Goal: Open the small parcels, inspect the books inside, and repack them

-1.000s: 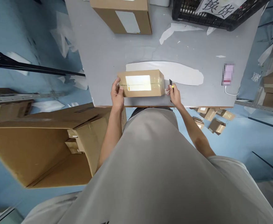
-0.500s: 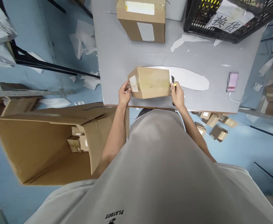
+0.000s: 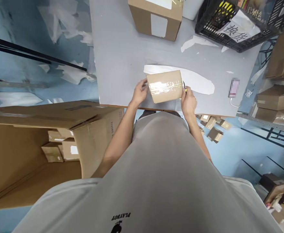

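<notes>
A small cardboard box (image 3: 165, 85) with shiny clear tape across its top is between my hands, at the near edge of the grey table (image 3: 117, 64). My left hand (image 3: 140, 93) is at the box's left end, fingers curled against it; some fingertips are hidden. My right hand (image 3: 189, 103) is closed around a utility knife (image 3: 185, 87) with a black and yellow body, its tip pointing away from me. That hand also touches the right end of the box. Beneath and behind the box lies a long white sheet (image 3: 200, 81).
At the back stand a larger carton (image 3: 142, 22) and a black crate (image 3: 239, 47) with a paper sign. A pink phone-like thing (image 3: 234, 88) with a cable lies right. Below left, a big open carton (image 3: 93, 142) contains small boxes. More small boxes (image 3: 214, 134) lie on the floor.
The box has turned and shifted slightly right, its labelled left end no longer showing and its taped top facing up. Both hands moved with it. The whole view has also shifted.
</notes>
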A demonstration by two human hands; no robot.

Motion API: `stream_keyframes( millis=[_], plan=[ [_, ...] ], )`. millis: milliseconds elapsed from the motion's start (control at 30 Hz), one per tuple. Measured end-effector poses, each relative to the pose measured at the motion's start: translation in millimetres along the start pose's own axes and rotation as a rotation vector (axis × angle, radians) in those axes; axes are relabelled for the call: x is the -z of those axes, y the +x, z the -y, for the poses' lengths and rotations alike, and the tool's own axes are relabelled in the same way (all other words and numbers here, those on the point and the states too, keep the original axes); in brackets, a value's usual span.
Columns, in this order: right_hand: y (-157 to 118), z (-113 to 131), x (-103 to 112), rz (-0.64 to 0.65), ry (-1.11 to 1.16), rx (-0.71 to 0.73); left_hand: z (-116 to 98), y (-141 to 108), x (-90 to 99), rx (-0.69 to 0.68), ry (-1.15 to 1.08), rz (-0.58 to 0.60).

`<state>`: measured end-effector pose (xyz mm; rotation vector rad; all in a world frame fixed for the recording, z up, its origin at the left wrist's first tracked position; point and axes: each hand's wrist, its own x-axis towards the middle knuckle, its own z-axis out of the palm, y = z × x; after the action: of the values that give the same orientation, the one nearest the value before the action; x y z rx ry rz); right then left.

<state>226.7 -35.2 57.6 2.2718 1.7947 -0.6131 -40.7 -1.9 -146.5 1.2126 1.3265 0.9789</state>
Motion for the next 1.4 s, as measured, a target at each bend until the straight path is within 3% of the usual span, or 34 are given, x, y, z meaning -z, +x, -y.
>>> stream_keyframes(
  millis=[133,300,400,600,700,900,1400],
  plan=[
    [-5,3,6,-0.008,-0.060,-0.014,-51,12,26.8,-0.032,-0.022,0.015],
    [-19,9,24,-0.086,-0.008,-0.104,-91,23,33.5,-0.125,0.022,0.147],
    [-32,23,33,-0.053,0.005,-0.084,-93,28,34.1,-0.125,-0.017,0.192],
    [-48,72,36,0.153,0.192,0.152,-85,36,34.2,-0.087,-0.129,0.247],
    [-48,95,35,0.176,0.199,0.198,-82,37,33.8,-0.065,-0.177,0.270],
    [-47,120,31,0.168,0.096,0.199,-79,36,32.5,-0.058,-0.230,0.293],
    [-56,147,35,0.178,-0.033,0.084,-86,33,28.4,-0.090,-0.263,0.303]
  ],
)
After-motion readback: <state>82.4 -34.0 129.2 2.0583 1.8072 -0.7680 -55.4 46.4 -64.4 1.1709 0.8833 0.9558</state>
